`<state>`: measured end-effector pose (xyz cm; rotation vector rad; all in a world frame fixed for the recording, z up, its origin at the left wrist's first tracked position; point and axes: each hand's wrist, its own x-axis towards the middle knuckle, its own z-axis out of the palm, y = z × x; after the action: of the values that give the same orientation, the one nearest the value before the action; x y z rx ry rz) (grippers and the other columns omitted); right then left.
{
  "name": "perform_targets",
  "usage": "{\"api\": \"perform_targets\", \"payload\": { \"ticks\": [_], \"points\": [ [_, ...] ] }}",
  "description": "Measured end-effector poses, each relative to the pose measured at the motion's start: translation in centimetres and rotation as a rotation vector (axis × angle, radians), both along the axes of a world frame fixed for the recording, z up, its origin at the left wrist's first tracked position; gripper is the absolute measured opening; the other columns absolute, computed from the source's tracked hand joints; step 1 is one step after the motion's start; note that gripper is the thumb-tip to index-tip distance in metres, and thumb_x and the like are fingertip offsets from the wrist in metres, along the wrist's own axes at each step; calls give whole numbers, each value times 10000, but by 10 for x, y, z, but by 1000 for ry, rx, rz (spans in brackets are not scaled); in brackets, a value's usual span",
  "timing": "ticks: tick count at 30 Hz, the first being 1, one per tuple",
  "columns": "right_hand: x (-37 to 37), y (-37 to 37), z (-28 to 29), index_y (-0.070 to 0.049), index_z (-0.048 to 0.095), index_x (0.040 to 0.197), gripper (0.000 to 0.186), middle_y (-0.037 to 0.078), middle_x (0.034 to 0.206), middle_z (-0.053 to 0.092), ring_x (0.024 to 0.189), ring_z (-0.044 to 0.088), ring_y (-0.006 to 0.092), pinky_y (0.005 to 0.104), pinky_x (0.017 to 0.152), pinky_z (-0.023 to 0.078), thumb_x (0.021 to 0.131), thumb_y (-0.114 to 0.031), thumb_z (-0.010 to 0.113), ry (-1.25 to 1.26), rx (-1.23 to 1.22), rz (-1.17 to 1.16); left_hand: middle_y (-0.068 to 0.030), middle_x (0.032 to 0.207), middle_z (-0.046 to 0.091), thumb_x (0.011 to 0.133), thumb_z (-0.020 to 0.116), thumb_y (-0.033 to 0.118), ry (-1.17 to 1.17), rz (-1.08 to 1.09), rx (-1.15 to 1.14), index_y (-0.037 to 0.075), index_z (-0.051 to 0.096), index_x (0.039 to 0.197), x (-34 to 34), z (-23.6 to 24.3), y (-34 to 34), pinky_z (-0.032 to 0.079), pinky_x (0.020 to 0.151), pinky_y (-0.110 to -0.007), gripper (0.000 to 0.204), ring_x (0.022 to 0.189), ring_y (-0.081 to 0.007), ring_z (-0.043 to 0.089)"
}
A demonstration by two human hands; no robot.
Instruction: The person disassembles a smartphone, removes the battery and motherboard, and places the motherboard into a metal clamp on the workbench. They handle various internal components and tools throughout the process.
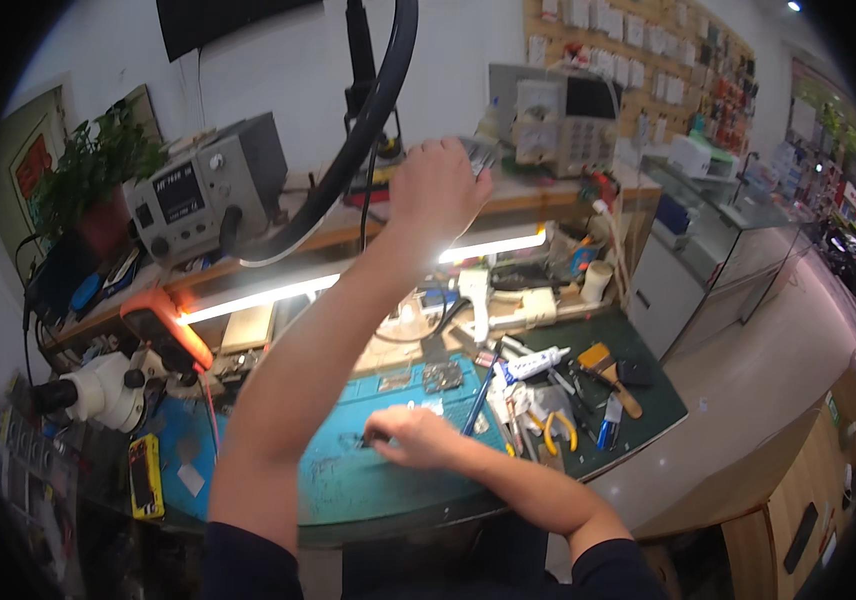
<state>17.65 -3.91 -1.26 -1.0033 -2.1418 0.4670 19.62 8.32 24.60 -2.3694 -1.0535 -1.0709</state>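
My left arm stretches up across the bench, and my left hand [438, 188] is at the upper shelf with its fingers curled. Beside its fingertips and thumb shows a greyish object [480, 153], mostly hidden, whose kind I cannot make out. Low over the blue work mat [348, 490], my right hand [414, 436] is closed around a small dark piece [374, 438] at its fingertips. Just beyond that hand, a metal-looking part [442, 376] lies on the mat. A blue pen-like tool [478, 400] rests to its right.
Right of the mat lie yellow-handled pliers [559, 432], a white tube [536, 364] and a wooden-handled brush [610, 378]. To the left are a microscope [103, 392] and a yellow-cased device [146, 476]. A thick black hose [380, 120] arches overhead; a lit tube lamp [268, 297] runs under the shelf.
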Motion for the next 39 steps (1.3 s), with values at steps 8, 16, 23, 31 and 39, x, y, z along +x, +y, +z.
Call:
{"api": "perform_targets", "payload": {
  "ticks": [8,16,23,31,39],
  "points": [
    [72,19,10,-23,690,1048,242,189,929,730,838,716,361,419,758,573,877,-194,688,51,-206,-291,-172,1197,626,784,863,206,182,-397,-248,32,567,1255,-197,-91,-120,503,952,-461,584,1124,-374,605],
    [59,15,42,-40,656,1180,289,101,918,749,811,720,171,322,736,566,928,-158,733,309,-339,-367,-170,1264,613,800,856,184,120,-429,-626,18,547,1358,-310,-244,-128,523,974,-429,659,1147,-356,612],
    [24,4,19,-6,688,1265,274,61,1088,713,934,676,102,267,840,550,1007,-91,658,437,-644,11,-150,1408,588,788,880,252,66,-517,-781,35,401,1541,-310,-256,-103,423,1118,-453,918,1306,-335,546],
    [-28,-6,19,-11,673,1244,302,71,1079,749,972,720,131,290,873,575,966,-110,732,582,-679,-29,-107,1188,690,870,845,187,-460,-541,-1093,25,515,1480,-295,-241,-101,550,906,-323,712,1021,-183,681],
    [-1,-8,28,-16,668,1252,342,97,1080,743,934,714,172,296,811,576,949,-145,760,256,-195,-183,-68,1051,704,992,686,33,-860,-538,-1396,10,606,1305,-284,-245,-99,571,749,-242,324,872,-80,675]
  ]
}}
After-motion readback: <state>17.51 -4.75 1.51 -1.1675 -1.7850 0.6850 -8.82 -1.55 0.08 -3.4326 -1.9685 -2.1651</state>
